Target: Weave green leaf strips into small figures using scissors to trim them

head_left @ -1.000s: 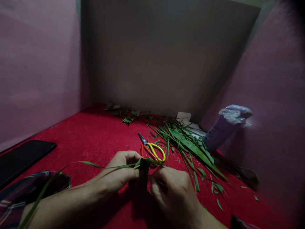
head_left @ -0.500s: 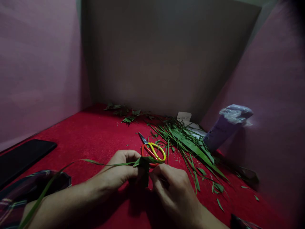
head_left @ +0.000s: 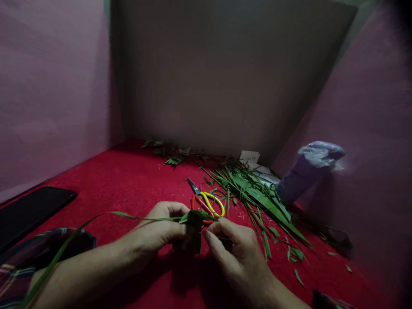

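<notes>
My left hand [head_left: 164,223] pinches a folded piece of green leaf [head_left: 195,218] between thumb and fingers. From this fold a long thin grass blade [head_left: 93,221] trails left over my wrist and forearm. Close to the fold's right side, my right hand [head_left: 236,242] has its fingers curled and thumb and forefinger nearly together; whatever lies between them is too dark to make out. Just beyond both hands, scissors [head_left: 206,201] with one red and one yellow handle lie on the red cloth [head_left: 128,180], their handles partly covered by the leaf.
A heap of long green blades [head_left: 254,193] lies to the right, with cut scraps around it. Behind it are white papers [head_left: 249,157] and a purple plastic-topped package [head_left: 305,171] leaning on the right wall. A black phone [head_left: 38,210] lies at left; leafy sprigs [head_left: 174,160] lie at the back.
My right thumb and forefinger have shifted slightly around the leaf's right side. The left hand keeps its hold, and the scissors have stayed put.
</notes>
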The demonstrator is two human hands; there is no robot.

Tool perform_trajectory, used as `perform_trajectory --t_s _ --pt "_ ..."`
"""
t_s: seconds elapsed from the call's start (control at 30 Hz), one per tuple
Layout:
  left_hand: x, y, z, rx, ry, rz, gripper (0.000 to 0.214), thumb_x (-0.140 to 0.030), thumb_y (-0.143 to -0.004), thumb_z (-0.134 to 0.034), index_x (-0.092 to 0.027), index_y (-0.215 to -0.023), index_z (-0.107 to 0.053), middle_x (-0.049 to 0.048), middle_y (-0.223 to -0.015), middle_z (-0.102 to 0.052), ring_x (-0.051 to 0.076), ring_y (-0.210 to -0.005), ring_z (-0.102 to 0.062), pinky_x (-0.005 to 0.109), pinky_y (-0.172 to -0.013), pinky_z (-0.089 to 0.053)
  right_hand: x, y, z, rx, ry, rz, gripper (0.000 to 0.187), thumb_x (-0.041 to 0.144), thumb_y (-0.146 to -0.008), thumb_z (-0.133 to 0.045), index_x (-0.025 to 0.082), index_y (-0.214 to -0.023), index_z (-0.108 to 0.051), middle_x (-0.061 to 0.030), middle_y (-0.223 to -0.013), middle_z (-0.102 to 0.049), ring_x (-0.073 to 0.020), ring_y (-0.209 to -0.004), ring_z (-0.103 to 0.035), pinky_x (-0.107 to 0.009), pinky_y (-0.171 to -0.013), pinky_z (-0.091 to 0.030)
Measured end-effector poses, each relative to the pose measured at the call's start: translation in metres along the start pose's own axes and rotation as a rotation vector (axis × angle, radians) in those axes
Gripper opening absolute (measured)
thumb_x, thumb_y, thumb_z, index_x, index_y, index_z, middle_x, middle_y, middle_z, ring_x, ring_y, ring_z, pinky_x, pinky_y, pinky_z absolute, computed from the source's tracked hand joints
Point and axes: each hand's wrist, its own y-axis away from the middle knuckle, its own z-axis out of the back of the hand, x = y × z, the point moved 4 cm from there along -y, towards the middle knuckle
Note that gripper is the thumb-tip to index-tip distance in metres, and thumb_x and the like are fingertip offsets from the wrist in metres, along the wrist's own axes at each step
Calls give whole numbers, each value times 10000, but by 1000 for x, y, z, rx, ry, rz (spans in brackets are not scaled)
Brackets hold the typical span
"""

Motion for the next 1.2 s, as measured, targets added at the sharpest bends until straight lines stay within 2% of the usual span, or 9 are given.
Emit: perform_trajectory --t_s 0.37,0.7,0.93,1.2 --pt "9 -4 3 42 122 59 86 -121 -622 -627 -137 -666 -554 1 -511 -585 104 -452 -498 213 -455 -328 -7 -5 -2 76 -383 -277 235 304 -819 -512 160 -635 -488 46 -557 -425 -81 -512 -358 -189 -467 -294" --pt "0 -5 -2 160 252 37 22 -87 -630 -601 -106 -630 -611 12 -512 -568 98 -463 -489 218 -485 -360 -9 -7 -2 124 -593 -344 249 326 -785 -571 154 -627 -485 58 -511 -400 -62 -468 -308 -187 -433 -236" --pt "3 -3 -3 244 357 36 29 -88 -639 -611 -104 -660 -623 7 -534 -559 95 -474 -486 220 -505 -373 -7 -6 -3 160 -682 -375 293 394 -755 -603 153 -637 -485 64 -482 -398 -60 -441 -305 -188 -423 -225" --pt "0 -3 -7 238 360 60 27 -100 -618 -630 -108 -621 -605 25 -519 -582 106 -461 -508 212 -482 -369 -7 -9 -3 174 -670 -343 334 425 -734 -626 152 -610 -481 57 -479 -417 -61 -442 -321 -189 -431 -236"
